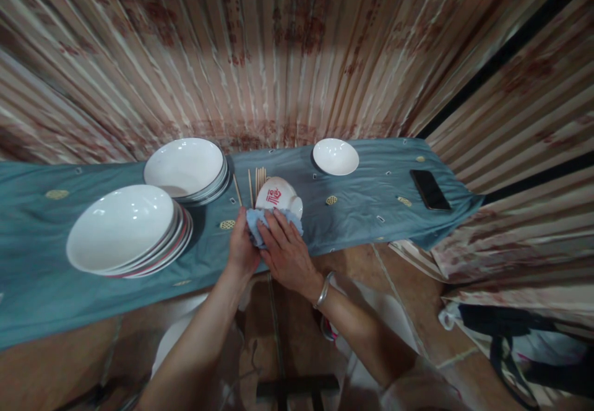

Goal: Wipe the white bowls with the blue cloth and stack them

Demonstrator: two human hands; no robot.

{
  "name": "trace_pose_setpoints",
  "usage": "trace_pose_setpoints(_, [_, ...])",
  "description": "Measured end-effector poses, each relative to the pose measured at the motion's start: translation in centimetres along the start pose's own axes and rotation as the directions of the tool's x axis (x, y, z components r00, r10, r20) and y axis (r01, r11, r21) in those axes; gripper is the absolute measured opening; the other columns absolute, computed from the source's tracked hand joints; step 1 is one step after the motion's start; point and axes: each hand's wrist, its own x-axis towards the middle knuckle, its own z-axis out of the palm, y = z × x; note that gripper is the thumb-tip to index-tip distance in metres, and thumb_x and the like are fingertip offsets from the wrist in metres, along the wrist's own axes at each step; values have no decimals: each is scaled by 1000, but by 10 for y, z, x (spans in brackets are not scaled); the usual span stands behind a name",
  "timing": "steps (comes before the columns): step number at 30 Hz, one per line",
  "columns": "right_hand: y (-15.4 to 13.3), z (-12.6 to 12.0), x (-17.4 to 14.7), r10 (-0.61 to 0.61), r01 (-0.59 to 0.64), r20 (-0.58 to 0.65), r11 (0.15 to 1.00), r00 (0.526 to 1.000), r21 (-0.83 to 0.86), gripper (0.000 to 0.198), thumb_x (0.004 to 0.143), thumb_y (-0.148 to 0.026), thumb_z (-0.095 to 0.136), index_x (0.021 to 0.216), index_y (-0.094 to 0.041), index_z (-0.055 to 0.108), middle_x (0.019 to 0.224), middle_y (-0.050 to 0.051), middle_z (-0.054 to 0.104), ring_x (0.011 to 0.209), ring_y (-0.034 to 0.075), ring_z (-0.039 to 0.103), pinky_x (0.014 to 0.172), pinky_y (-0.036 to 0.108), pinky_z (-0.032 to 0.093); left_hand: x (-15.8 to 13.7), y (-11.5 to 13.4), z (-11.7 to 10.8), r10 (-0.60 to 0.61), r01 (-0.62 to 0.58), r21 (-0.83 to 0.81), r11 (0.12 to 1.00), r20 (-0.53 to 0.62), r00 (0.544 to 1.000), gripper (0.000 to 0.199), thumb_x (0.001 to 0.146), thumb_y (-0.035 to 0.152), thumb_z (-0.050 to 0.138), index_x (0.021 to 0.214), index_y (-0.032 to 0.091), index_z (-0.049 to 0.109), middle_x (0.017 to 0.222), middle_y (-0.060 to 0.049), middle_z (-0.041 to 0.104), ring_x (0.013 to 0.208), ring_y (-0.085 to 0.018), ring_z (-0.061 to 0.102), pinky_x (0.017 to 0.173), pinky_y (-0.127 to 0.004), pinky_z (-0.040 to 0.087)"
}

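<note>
A white bowl (278,193) with a red character on its side is tipped over, its foot facing right. My left hand (242,245) grips it from the near left, most of the fingers hidden behind the bowl and cloth. A light blue cloth (255,224) is bunched against the bowl's near side. My right hand (288,249), with a silver bangle at the wrist, presses its fingers over that cloth. Just beyond the bowl, several wooden chopsticks (250,182) lie on the tablecloth.
Two stacks of white plates, a near stack (120,228) and a far stack (185,166), stand left on the blue-green tablecloth (362,213). To the right are another white bowl (336,156) and a black phone (429,189). Pleated curtains (288,58) hang behind.
</note>
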Motion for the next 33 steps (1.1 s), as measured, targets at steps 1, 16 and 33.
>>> trace_pose_setpoints(1, [1, -1, 2, 3, -3, -5, 1000, 1000, -2, 54, 98, -25, 46, 149, -12, 39, 158, 14, 37, 152, 26, 21, 115, 46, 38, 0, -1, 0, 5, -5, -1, 1000, 4, 1000, 39, 94, 41, 51, 73, 15, 70, 66, -3, 73, 76, -17, 73, 89, -28, 55])
trace_pose_setpoints(16, [15, -20, 27, 99, -97, -49, 994, 994, 40, 49, 102, -29, 36, 148, -14, 42, 159, 11, 37, 152, 23, 20, 120, 44, 28, 0, -5, -4, 8, -12, 19, 1000, 185, 983, 33, 91, 43, 55, 98, 17, 74, 108, -6, 76, 126, -21, 59, 106, -29, 45])
trace_pose_setpoints(33, [54, -25, 46, 367, -252, -136, 821, 920, 513, 50, 103, -37, 28, 139, -12, 53, 145, 15, 54, 139, 21, 45, 119, 40, 34, 9, -18, -10, 36, -49, 45, 998, 261, 965, 24, 78, 30, 74, 97, 15, 75, 101, -9, 78, 115, -28, 66, 99, -35, 51])
